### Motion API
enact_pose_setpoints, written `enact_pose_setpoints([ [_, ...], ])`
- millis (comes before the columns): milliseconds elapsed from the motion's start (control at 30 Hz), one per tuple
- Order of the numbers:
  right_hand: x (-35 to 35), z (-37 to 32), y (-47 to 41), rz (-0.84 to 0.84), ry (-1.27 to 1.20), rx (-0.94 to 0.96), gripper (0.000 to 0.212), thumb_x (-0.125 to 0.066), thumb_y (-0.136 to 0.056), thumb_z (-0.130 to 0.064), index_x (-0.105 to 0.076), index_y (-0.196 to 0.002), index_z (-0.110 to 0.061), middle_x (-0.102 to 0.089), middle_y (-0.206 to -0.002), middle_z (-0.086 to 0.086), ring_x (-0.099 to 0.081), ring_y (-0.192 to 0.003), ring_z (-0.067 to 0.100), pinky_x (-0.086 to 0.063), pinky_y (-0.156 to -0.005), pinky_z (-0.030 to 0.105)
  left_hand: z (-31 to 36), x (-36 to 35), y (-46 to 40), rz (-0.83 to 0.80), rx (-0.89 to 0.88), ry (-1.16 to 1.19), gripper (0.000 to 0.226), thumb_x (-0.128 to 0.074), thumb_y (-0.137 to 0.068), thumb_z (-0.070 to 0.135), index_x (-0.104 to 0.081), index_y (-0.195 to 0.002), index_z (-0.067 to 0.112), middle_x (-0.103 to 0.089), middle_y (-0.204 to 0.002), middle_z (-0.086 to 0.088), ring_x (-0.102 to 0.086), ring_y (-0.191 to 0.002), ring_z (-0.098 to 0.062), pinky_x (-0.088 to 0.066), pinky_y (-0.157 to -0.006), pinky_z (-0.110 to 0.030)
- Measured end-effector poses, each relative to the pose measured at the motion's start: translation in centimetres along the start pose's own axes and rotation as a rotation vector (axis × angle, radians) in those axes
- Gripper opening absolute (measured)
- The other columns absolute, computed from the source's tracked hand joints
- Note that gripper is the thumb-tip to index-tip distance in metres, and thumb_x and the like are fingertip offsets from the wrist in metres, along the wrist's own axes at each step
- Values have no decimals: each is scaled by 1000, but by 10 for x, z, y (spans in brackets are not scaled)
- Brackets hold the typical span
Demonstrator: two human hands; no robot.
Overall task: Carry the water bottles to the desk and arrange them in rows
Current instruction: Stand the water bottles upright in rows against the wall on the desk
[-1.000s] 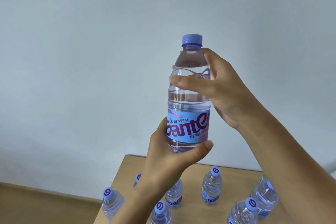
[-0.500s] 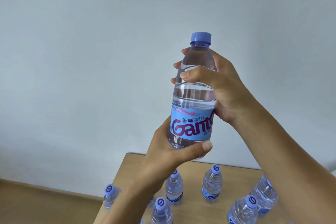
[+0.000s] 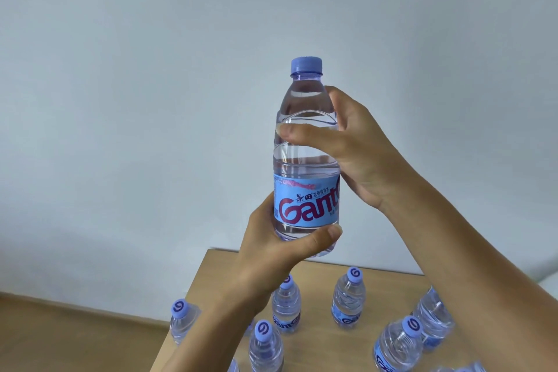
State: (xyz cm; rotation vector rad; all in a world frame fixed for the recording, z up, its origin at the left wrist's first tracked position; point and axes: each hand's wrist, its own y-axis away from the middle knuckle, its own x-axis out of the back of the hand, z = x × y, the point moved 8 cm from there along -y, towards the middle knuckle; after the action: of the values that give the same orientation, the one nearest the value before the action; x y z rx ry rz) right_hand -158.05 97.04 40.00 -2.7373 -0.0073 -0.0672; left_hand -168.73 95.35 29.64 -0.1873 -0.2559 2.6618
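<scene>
I hold the water bottle (image 3: 305,160) upright, well above the desk (image 3: 320,338): left hand (image 3: 271,248) grips its base, right hand (image 3: 356,157) grips the shoulder. Over the last second the label has rotated to face me, so the bottle is being turned, not yet lowered. I judge placement among the standing bottles (image 3: 347,302) remains pending.

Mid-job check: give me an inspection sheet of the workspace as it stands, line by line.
Surface: wooden desk, bare wood between the bottles.
Job's things: held bottle upright in the air above the desk, cap on; six or more desk bottles stand loosely spaced, rows not tidy.
Clutter: nothing seen.
Grippers: left hand grips the held bottle's base; right hand grips its upper part.
Cables: nothing seen.
Surroundings: plain pale wall; wooden floor at lower left.
</scene>
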Motion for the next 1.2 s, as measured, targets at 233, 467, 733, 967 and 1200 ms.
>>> enact_pose_setpoints([
  [233,3,11,-5,-35,-44,-1,30,-71,-73,-16,-62,-101,-16,-70,-85,-6,-69,-82,14,-58,-75,33,-4,0,-3,-21,19,-13,51,-88,-57,35,-68,-103,29,-75,-97,-1,-73,-88,-17,-56,-69,-19],
  [467,4,23,-6,-101,-48,-25,40,-71,-75,-17,-61,-113,-9,-68,-98,5,-68,-91,22,-59,-82,38,-17,1,-6,-21,51,-28,56,-89,-58,33,-67,-108,24,-75,-100,-4,-73,-92,-21,-57,-73,-23],
  [733,7,38,-8,-245,4,-121,30,-70,-85,-31,-65,-112,-18,-71,-106,-4,-69,-103,18,-55,-95,44,-35,0,-7,26,68,-29,53,-87,-57,33,-68,-105,20,-76,-98,-5,-73,-91,-22,-56,-73,-24],
  [967,20,47,-12,-276,57,-170,28,-70,-91,-28,-70,-115,-13,-73,-114,6,-72,-103,26,-52,-100,55,-52,3,-12,51,105,-63,56,-84,-56,36,-66,-107,21,-75,-100,-5,-72,-95,-23,-57,-77,-28],
  [1200,20,60,-17,-246,29,-162,28,-73,-89,-25,-71,-113,-11,-73,-113,8,-71,-105,29,-53,-96,58,-61,7,-15,52,125,-77,66,-83,-55,35,-59,-115,23,-74,-101,1,-71,-95,-16,-55,-75,-22],
])
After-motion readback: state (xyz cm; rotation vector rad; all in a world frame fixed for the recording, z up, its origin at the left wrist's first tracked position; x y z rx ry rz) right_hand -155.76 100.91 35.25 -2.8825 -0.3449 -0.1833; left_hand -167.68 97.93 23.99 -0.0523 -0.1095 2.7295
